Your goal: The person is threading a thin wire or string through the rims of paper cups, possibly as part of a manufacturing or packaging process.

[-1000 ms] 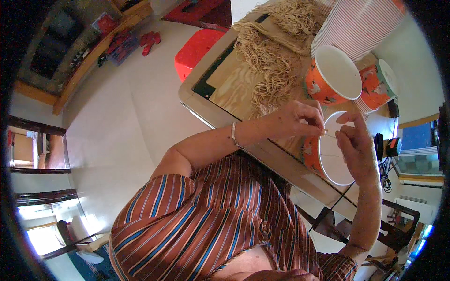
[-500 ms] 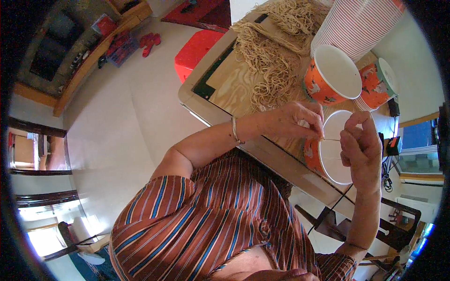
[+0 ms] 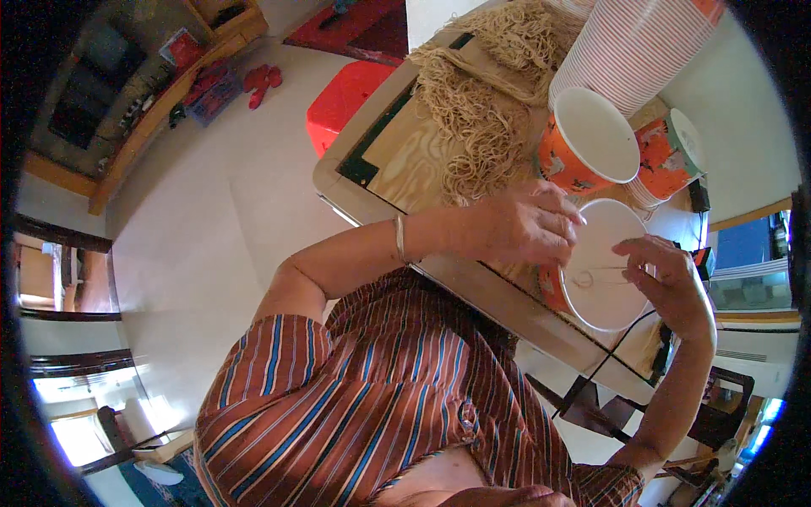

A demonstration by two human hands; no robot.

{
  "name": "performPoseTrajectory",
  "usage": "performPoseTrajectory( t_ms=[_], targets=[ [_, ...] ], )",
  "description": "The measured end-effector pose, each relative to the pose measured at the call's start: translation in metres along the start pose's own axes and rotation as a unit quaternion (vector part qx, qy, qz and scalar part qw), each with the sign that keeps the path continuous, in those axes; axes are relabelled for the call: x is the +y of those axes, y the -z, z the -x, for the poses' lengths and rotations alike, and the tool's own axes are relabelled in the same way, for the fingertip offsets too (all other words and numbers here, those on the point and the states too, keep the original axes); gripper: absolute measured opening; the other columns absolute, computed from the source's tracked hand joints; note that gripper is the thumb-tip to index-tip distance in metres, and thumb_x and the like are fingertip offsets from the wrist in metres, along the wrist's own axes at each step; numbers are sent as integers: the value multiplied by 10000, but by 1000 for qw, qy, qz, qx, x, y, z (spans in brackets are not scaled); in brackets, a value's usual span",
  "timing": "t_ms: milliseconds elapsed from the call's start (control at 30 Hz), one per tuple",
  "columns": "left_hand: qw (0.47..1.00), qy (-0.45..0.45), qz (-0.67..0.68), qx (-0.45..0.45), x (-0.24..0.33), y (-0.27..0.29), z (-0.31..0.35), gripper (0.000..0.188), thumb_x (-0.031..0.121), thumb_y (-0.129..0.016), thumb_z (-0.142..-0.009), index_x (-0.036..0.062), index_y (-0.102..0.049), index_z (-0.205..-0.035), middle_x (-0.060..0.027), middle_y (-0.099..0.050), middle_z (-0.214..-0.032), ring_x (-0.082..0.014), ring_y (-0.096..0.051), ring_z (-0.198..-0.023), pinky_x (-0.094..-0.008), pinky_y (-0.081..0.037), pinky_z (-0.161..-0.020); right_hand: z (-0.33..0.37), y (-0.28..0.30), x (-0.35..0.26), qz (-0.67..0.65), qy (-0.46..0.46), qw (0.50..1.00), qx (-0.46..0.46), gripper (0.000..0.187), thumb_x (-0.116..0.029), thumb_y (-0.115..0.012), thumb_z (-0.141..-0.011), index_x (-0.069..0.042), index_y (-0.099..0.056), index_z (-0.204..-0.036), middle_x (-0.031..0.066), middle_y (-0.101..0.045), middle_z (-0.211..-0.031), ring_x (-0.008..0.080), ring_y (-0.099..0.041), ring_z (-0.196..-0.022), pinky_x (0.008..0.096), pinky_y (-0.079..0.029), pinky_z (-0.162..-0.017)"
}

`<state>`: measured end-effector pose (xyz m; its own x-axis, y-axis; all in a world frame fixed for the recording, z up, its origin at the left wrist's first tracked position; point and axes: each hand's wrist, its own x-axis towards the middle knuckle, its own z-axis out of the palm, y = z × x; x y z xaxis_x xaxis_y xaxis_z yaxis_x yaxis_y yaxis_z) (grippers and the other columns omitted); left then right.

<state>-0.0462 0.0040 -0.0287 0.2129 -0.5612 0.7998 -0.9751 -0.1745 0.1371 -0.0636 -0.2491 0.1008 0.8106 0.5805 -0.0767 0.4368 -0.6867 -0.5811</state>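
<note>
A thin pale string (image 3: 604, 272) runs from my right hand (image 3: 667, 275), which pinches it between thumb and fingers. Its other end curls loosely over the mouth of a white-lined orange paper bucket (image 3: 615, 304) lying tipped toward me. My left hand (image 3: 536, 226), with a bangle at the wrist, hovers by that bucket's left rim. Its fingers are bent and apart, with nothing visible in them. Just beyond stands another orange patterned paper bucket (image 3: 598, 139), showing its white inside. A heap of tan string (image 3: 481, 127) lies on the wooden board to the left of the buckets.
A tall stack of striped paper buckets (image 3: 634, 51) leans at the back, with another orange bucket (image 3: 663, 156) at right. A black cable (image 3: 621, 351) crosses the table's near edge. A red stool (image 3: 345, 101) stands left of the table.
My hands have moved apart and the right hand is lower. The string, stretched between both hands before, has left my left fingers and hangs curled from the right hand.
</note>
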Motion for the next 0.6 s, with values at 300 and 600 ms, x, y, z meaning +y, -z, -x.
performPoseTrajectory(
  t_ms=[300, 600],
  targets=[
    [994, 11, -86, -73, 62, -27, -20, 228, 219, -617, -698, 95, -591, -888, -22, -562, -799, -180, -617, -818, -336, -516, -750, -12, -27, -5, 139, 44, 983, 113, 43, -53, -627, -817, -23, -643, -843, 116, -632, -816, 280, -632, -815, 340, -497, -752],
    [993, 102, -54, -2, 100, -54, -48, 265, 146, -609, -707, 18, -597, -938, -119, -603, -916, -237, -628, -772, -358, -546, -684, -29, -50, 3, -380, -114, 918, -6, 142, -49, -537, -874, 3, -624, -975, 66, -663, -865, 140, -640, -803, 264, -528, -720]
  ],
)
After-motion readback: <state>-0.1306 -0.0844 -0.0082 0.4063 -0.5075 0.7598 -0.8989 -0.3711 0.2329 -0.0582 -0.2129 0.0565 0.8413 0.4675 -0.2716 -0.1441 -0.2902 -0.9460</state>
